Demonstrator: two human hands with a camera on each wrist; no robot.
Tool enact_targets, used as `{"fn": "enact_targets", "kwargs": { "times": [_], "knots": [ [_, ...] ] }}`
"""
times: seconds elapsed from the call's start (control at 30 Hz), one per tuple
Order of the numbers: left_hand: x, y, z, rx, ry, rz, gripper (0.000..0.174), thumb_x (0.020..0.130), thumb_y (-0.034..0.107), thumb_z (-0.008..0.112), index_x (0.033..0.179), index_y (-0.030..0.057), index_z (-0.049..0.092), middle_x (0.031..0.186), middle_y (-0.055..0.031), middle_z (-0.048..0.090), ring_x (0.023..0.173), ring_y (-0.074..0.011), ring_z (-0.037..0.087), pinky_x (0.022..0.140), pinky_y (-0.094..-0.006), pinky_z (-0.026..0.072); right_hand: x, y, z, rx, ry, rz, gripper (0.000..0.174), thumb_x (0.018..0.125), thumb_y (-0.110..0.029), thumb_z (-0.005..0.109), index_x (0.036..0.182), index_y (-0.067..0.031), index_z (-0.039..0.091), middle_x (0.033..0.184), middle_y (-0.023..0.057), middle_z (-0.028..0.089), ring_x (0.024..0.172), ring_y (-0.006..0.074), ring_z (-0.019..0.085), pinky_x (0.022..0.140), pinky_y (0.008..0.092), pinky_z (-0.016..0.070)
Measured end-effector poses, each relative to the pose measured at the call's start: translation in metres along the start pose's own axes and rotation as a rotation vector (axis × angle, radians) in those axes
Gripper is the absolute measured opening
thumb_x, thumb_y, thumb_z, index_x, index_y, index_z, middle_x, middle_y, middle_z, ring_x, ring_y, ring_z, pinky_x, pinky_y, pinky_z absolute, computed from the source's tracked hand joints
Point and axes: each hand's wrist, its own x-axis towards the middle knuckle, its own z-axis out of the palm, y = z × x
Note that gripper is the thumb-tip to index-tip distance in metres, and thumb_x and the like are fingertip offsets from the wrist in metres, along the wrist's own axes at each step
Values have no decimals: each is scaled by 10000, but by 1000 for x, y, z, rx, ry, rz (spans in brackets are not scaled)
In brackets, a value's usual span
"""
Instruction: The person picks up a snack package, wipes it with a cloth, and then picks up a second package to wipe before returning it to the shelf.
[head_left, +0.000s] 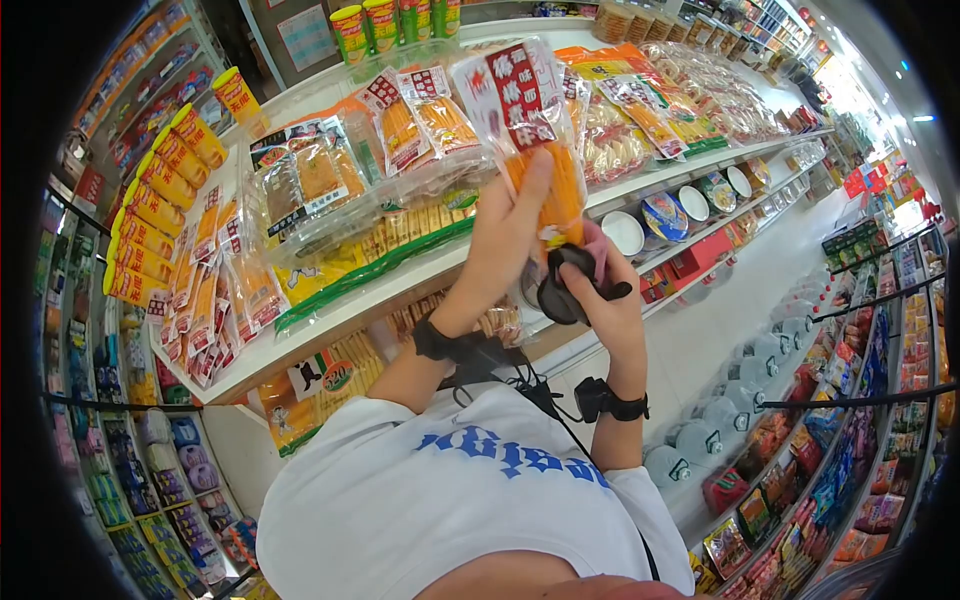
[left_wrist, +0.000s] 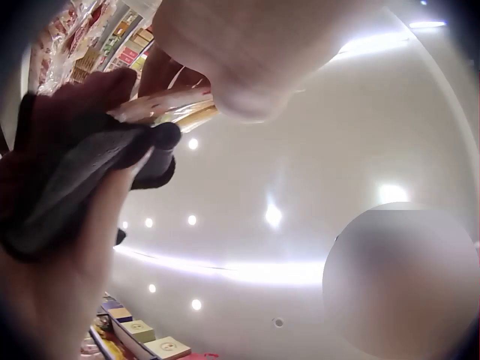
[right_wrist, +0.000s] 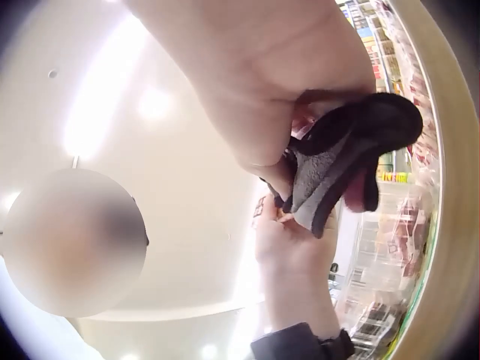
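My left hand (head_left: pixel 510 228) grips a clear packet of orange snack strips (head_left: pixel 562 195) by its lower part. The packet's red-and-white printed end stands upright above the shelf display. My right hand (head_left: pixel 618 310) pinches a folded cloth (head_left: pixel 560 296), black outside with some pink beside it, close to the packet's lower end. In the right wrist view the cloth (right_wrist: pixel 322 172) shows a grey face with black edging. The left wrist view shows the cloth (left_wrist: pixel 75 172) overlapping the packet's end, with the left hand (left_wrist: pixel 255 52) above.
Similar snack packets (head_left: pixel 405 115) lie in a clear plastic bin on the white shelf. Yellow cans (head_left: pixel 165 200) line the shelf's left end. Round bowls (head_left: pixel 622 235) sit on a lower tier. Large clear bottles (head_left: pixel 725 415) stand along the floor to the right.
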Motion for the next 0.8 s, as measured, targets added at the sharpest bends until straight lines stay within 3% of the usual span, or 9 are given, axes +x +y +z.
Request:
{"fn": "enact_targets", "kwargs": {
  "times": [0.13, 0.17, 0.27, 0.43, 0.53, 0.6, 0.67, 0.77, 0.8],
  "knots": [
    [8, -2, -2, 29, -48, 48, 367, 1018, 356, 580, 1094, 2, 640, 953, -41, 682, 787, -63, 632, 675, -230, 515, -3, -1, -3, -14, 98, 18, 304, 886, -30, 706, 1167, 21, 600, 986, 33, 670, 898, 87, 643, 815, 234, 512],
    [6, 2, -10, 218, -178, -104, 336, 1000, 293, 622, 1149, -5, 663, 1008, -19, 706, 875, -79, 651, 737, -245, 525, -4, 0, -3, -25, 142, -3, 261, 880, -28, 714, 1119, 15, 618, 949, 23, 672, 866, 79, 643, 794, 228, 514],
    [4, -10, -7, 205, -260, -49, 316, 963, 227, 681, 1162, -18, 673, 1023, -38, 719, 875, -75, 654, 749, -242, 525, -4, 8, -15, -48, 281, -75, 208, 885, -33, 713, 1071, 3, 628, 930, 25, 675, 846, 79, 639, 777, 230, 515],
    [2, -3, -2, 196, -222, -18, 304, 942, 205, 708, 1137, -28, 691, 1022, -49, 730, 871, -77, 662, 765, -237, 526, -3, -1, -7, 82, 470, -235, 220, 953, -114, 663, 1130, -1, 594, 960, 23, 643, 880, 81, 593, 806, 236, 485],
    [4, -9, -3, 172, -240, -27, 314, 938, 209, 712, 1142, -29, 686, 1035, -58, 728, 882, -82, 665, 770, -240, 528, -7, 8, -11, 300, 400, -83, 223, 968, -136, 651, 1136, -2, 594, 969, 27, 640, 881, 87, 588, 798, 237, 482],
    [4, -12, -5, 219, -278, -27, 324, 936, 210, 714, 1152, -29, 677, 1050, -70, 723, 888, -86, 664, 769, -242, 529, -10, 17, -10, 176, 295, -47, 174, 964, -140, 659, 1069, -4, 629, 916, 18, 648, 836, 91, 592, 768, 235, 480],
    [3, -10, -8, 333, -309, 6, 334, 936, 212, 713, 1163, -29, 666, 1065, -82, 715, 889, -90, 660, 766, -246, 532, -6, 22, -10, 105, 348, -104, 160, 959, -147, 670, 1022, -3, 642, 885, 15, 651, 821, 92, 595, 756, 237, 479],
    [10, -10, -16, 455, -201, 137, 308, 956, 200, 682, 1163, -27, 655, 1056, -89, 698, 882, -99, 650, 762, -257, 541, 10, 20, -23, 144, 544, -118, 173, 948, -153, 692, 999, 6, 647, 885, 18, 654, 802, 96, 597, 743, 241, 479],
    [13, -5, -20, 388, -190, 86, 292, 968, 196, 664, 1155, -27, 656, 1042, -83, 694, 873, -100, 645, 764, -258, 539, 18, 27, -35, 178, 590, -138, 179, 943, -148, 697, 1029, 2, 647, 898, 18, 661, 821, 95, 615, 737, 238, 489]
  ]
}}
